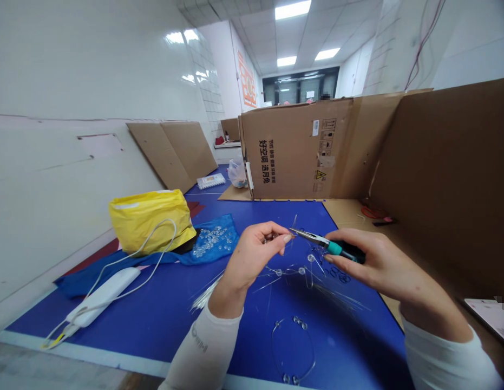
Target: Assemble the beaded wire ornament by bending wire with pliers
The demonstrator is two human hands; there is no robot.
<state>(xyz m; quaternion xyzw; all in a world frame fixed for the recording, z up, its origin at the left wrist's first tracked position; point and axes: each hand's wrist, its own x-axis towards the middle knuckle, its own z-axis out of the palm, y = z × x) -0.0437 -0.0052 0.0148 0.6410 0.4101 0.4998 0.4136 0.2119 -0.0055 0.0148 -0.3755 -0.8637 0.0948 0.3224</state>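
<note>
My left hand (pixel 257 250) is closed in a pinch on a thin wire whose end stands up past the fingertips. My right hand (pixel 375 262) grips pliers (pixel 335 248) with green and black handles, their tips touching or very near the wire at my left fingertips. Below the hands, clear beads (pixel 302 271) hang or lie along thin wire. A wire loop with clear beads (pixel 296 380) lies nearer the front edge. Loose thin wires (pixel 205 295) are partly hidden by my left wrist, and small dark rings (pixel 344 277) lie under my right hand.
On the left are a yellow bag (pixel 150 219), a blue cloth (pixel 229 230) with clear beads, and a white power strip (pixel 108 295) with its cord. Cardboard (pixel 300 151) stands behind the blue table (pixel 235 336) and at the right. A red cord (pixel 371 212) lies right.
</note>
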